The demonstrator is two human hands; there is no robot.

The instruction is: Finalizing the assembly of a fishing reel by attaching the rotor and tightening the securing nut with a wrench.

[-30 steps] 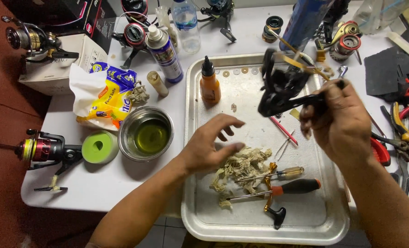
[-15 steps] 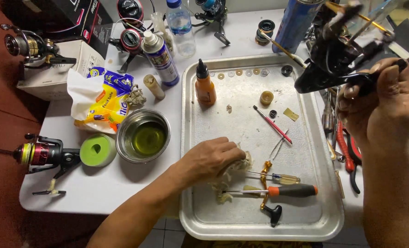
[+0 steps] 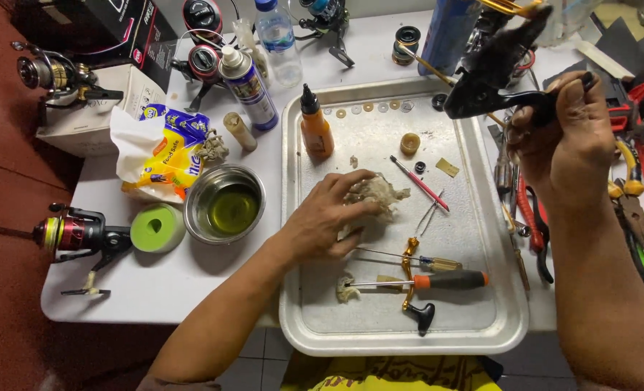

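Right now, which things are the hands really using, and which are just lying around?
In use:
left hand on the dirty crumpled grey rag
right hand holding up the black fishing reel body
flat silver metal tray under the rag

Lying about:
orange dropper bottle
orange-handled screwdriver
steel bowl of yellowish oil
green tape roll
clear plastic water bottle

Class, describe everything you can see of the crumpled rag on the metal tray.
The rag is a dirty, off-white wad of soft, frayed cloth or paper, crumpled into a lump. It lies near the middle of the metal tray. The left hand rests on it, fingers gripping its left side. A smaller scrap of similar material lies apart, nearer the tray's front edge.
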